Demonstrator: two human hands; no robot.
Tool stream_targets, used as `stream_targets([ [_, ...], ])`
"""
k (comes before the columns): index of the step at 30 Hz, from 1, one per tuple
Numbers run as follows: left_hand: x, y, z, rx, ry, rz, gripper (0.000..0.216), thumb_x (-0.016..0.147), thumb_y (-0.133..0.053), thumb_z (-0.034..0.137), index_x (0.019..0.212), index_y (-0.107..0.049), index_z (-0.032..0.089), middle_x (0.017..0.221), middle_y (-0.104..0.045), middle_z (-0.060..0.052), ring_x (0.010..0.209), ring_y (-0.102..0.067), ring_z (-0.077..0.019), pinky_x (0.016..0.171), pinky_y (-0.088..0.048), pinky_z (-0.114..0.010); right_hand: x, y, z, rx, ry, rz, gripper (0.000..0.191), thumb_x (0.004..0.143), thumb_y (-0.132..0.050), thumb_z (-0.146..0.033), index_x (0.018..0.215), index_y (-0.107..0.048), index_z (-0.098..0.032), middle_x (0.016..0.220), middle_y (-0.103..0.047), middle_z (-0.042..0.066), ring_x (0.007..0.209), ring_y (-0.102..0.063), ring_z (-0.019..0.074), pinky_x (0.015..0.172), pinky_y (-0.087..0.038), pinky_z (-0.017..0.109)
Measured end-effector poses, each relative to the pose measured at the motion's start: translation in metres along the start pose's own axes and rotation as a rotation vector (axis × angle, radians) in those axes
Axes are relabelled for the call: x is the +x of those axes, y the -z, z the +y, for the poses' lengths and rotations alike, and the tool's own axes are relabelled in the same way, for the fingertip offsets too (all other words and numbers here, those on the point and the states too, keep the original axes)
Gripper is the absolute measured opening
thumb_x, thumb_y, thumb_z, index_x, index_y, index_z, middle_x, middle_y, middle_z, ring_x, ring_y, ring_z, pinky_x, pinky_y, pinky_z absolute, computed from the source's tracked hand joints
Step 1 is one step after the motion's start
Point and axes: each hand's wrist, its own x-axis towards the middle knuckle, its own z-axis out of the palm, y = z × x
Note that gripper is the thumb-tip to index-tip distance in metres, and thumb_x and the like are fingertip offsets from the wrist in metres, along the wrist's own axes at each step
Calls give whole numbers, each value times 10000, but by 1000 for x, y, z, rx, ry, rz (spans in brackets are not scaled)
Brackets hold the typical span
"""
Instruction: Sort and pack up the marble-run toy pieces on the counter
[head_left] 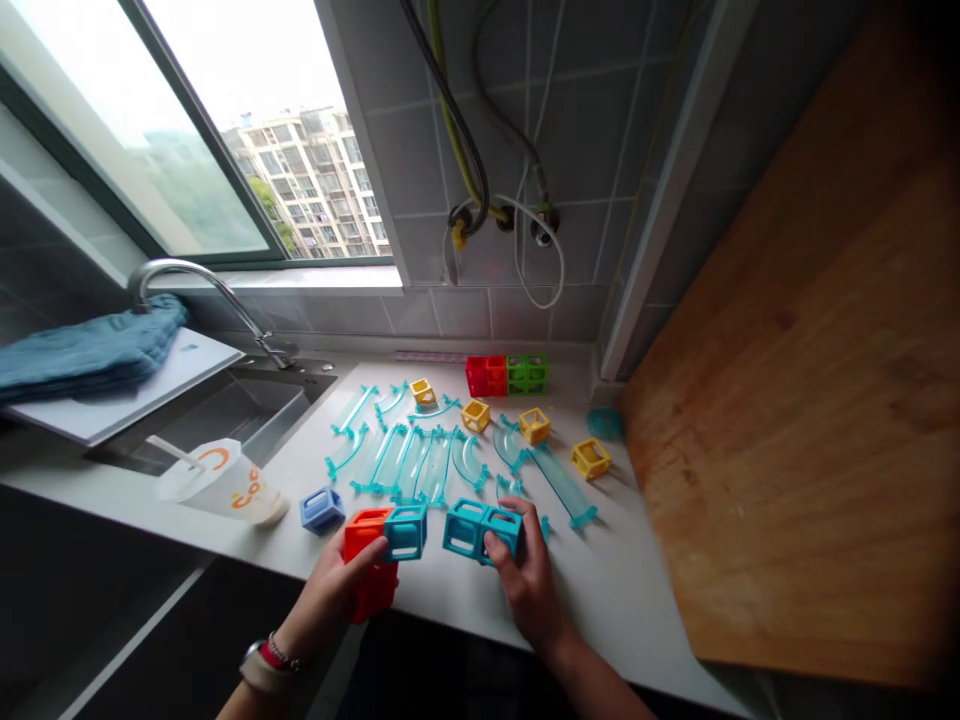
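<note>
My left hand (pixel 341 580) is closed on a cluster of open-frame toy cubes (pixel 369 522): red ones with a teal one on the right end. My right hand (pixel 529 570) grips a joined pair of teal cubes (pixel 466 528) by its right side. A small gap separates the two cube pieces, both held over the counter's front edge. Just left of my left hand lies a single blue cube (pixel 322 510). Beyond my hands, several clear teal track pieces (pixel 409 460), straight and curved, spread over the white counter (pixel 600 580).
Yellow cubes (pixel 535 426) stand among and right of the tracks. Red and green joined cubes (pixel 507 375) sit by the back wall. At left are a plastic drink cup (pixel 232 485) with a straw, a sink (pixel 270 425) and a faucet (pixel 202 275). A wooden panel (pixel 810 400) borders the right.
</note>
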Motion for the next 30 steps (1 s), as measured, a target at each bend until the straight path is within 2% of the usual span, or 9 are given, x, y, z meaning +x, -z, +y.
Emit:
stream_targets([
  [2,-4,3,-6,-43,45,-130,583,805,-811,551,1208,-668,154,819,-736,-84,641,-696,-221,609,-570,-331,0,0,-1,-14,17,-6,374,938,-667,-446,1253,-551,-284,1081,-680,30,942,-672,230,876,-562,361],
  [4,-6,2,-11,-78,21,-257,621,765,-836,564,1209,-710,147,979,-762,-139,824,-730,-271,741,-584,-352,1,-1,-2,13,13,-36,375,937,-675,-443,1246,-542,-276,1058,-681,28,930,-675,225,871,-559,351],
  [8,-7,-6,-15,-39,-94,-369,719,757,-838,554,1351,-658,191,1270,-714,-166,1126,-684,-353,961,-544,-403,2,-3,-3,24,-6,-93,399,918,-714,-408,1245,-540,-261,1055,-695,29,922,-688,216,845,-565,320],
  [11,-6,-12,-12,34,-135,-391,664,745,-862,506,1307,-667,212,1255,-716,-141,1087,-691,-328,953,-549,-390,1,-3,-4,-14,19,-146,386,900,-727,-356,1233,-564,-250,1051,-708,28,923,-689,210,858,-559,312],
  [14,-5,-20,-9,82,-101,-425,613,694,-886,530,1174,-705,194,1036,-748,-98,937,-700,-287,841,-569,-344,1,-3,-5,-31,40,-214,412,863,-748,-333,1232,-589,-243,1010,-708,20,897,-678,208,851,-557,319],
  [19,-12,-29,-8,28,-39,-266,580,656,-859,600,1049,-694,207,899,-715,-60,838,-674,-275,734,-551,-322,2,-3,-3,-51,8,-184,415,865,-752,-407,1222,-624,-238,905,-670,-2,790,-637,179,742,-556,294],
  [24,-23,-19,-7,-189,-46,-289,572,625,-801,717,873,-659,222,709,-620,-15,628,-541,-172,545,-451,-239,2,-3,2,62,-80,-33,378,975,-600,-505,1235,-587,-230,876,-617,-2,670,-584,143,578,-537,255],
  [27,-30,-10,-8,-371,27,-233,626,528,-867,708,878,-662,232,726,-632,-11,618,-564,-168,538,-473,-243,-2,-2,4,8,-25,-103,386,943,-667,-461,1242,-599,-226,978,-656,34,782,-635,168,685,-584,297],
  [30,-30,-4,-10,-487,144,-57,662,526,-922,632,1035,-701,271,818,-719,-22,697,-664,-224,653,-587,-313,-5,-1,6,-14,-3,-101,427,936,-683,-446,1285,-568,-227,1054,-686,62,829,-662,181,730,-598,323],
])
